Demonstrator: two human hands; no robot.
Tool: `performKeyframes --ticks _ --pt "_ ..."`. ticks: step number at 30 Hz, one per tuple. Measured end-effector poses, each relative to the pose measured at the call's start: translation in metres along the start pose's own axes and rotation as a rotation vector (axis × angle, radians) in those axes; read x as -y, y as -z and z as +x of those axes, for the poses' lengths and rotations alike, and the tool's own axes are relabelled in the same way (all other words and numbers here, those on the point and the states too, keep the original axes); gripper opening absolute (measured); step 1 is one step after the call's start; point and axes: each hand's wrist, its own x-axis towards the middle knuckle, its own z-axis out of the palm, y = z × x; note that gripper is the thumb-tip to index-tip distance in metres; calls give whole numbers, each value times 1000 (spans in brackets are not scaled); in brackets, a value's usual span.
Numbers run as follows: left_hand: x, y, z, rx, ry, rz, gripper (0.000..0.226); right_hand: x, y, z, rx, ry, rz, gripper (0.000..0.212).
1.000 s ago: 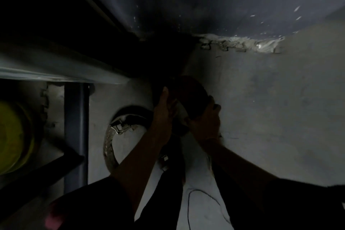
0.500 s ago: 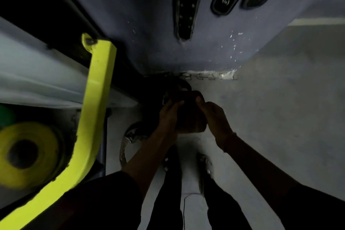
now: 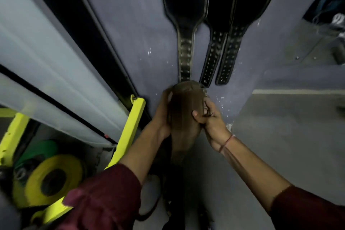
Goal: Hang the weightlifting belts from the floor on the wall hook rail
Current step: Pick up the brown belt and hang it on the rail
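A brown leather weightlifting belt [image 3: 183,115] is held up in front of the blue-grey wall [image 3: 130,33], its lower part hanging toward the floor. My left hand [image 3: 164,112] grips its left edge and my right hand [image 3: 209,115] grips its right edge, thumb across the front. Three black belts hang on the wall above: a left one [image 3: 184,24], a middle one [image 3: 214,50] and a right one [image 3: 235,43]. Their studded ends reach down to just above the brown belt. The hook rail is out of view above.
A neon-yellow rack frame [image 3: 130,125] stands at the left with a yellow weight plate [image 3: 50,179] and a green plate [image 3: 37,153] low beside it. Pale window panels [image 3: 46,52] line the left wall. Grey floor [image 3: 280,136] lies to the right. Dark clutter sits at the far upper right.
Both hands have lifted the brown belt from near the floor up to the tips of the hanging black belts. The view has tilted upward, bringing the hanging belts fully into sight.
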Motion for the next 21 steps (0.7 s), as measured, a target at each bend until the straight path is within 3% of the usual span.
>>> performKeyframes --ticks 5,8,11,16,21 --pt "-44 -42 -54 75 -72 69 47 70 -8 -35 95 149 -61 43" --pt "-69 -58 -77 87 -230 53 35 105 -15 -47 109 234 -106 35" --pt "-96 -73 -95 163 -443 35 40 136 -25 -53 121 277 -77 24" --pt "-135 -110 -132 225 -668 133 46 193 -49 -56 -19 445 -60 20" --pt "-165 -143 -163 236 -769 137 41 251 -65 -63 -90 555 -42 18"
